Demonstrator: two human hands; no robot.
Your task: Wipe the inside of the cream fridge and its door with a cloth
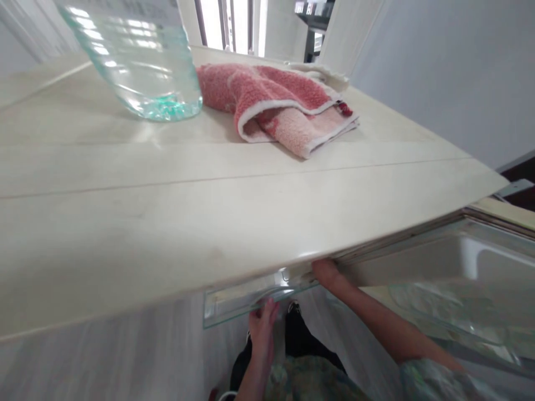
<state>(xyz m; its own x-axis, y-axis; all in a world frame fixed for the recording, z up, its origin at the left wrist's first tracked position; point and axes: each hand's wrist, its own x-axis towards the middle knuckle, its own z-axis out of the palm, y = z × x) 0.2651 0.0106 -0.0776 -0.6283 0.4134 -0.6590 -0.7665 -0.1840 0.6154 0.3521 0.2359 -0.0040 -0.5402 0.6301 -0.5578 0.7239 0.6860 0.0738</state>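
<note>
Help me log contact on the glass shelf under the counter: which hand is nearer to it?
Left. The left hand grips the front edge of the glass shelf. The right hand sits farther right, up against the counter's underside.

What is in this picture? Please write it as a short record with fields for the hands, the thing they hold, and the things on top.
left hand: under the glass shelf, fingers at its front edge
right hand: at the shelf's right side, below the counter edge
top surface: pale, flat, seen from above
on top: clear plastic bottle; pink towel, folded, beside it
hidden: fingertips of the right hand
</note>
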